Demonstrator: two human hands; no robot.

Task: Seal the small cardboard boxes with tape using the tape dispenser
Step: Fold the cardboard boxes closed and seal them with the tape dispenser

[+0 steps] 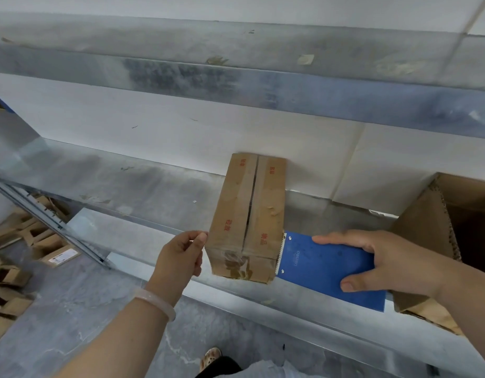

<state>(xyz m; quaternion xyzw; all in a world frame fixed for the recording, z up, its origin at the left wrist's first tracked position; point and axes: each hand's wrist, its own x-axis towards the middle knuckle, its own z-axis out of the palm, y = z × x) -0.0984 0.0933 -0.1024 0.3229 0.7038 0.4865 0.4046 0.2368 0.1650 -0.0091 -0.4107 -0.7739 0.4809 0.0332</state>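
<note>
In the head view, a small cardboard box (248,216) lies on a metal shelf (143,186), its far end against the white wall and its near end at the shelf's front edge. Glossy clear tape covers its top seam and near face. The left hand (178,255), with a pale bracelet (157,302) at the wrist, has its fingers curled, thumb and forefinger pinched at the box's near left edge. Whether a tape end sits between them is hard to tell. The right hand (383,261) grips a blue tape dispenser (326,264), fingers over the top and thumb on the near edge. The dispenser's toothed end touches the box's right side. An open large carton (437,227) stands just right of it.
</note>
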